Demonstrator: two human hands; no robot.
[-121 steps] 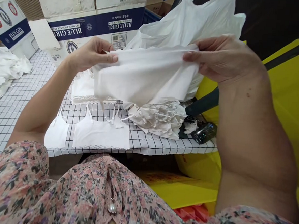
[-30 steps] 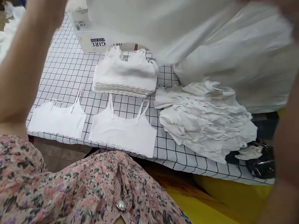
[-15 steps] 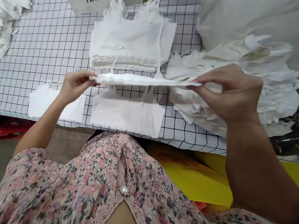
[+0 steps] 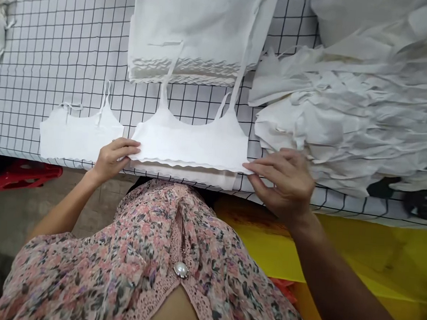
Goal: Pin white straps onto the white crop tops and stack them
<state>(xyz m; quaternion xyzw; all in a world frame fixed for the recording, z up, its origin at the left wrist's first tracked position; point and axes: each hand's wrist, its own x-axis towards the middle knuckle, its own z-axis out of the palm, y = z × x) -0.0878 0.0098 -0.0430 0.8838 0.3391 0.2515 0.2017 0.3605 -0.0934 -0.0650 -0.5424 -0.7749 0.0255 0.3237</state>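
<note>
Your left hand (image 4: 114, 159) is nearly closed, pinching the left end of the hem of a white strappy top (image 4: 189, 144). Your right hand (image 4: 282, 181) has the hem's right corner between fingers and thumb. The top lies flat over a second top (image 4: 183, 176) at the near edge of the grid-patterned table (image 4: 54, 49), its straps pointing away from you. Beyond it on the table sits a stack of tops (image 4: 195, 38), to its left a single top (image 4: 77, 135), and to its right a crumpled pile (image 4: 357, 115).
</note>
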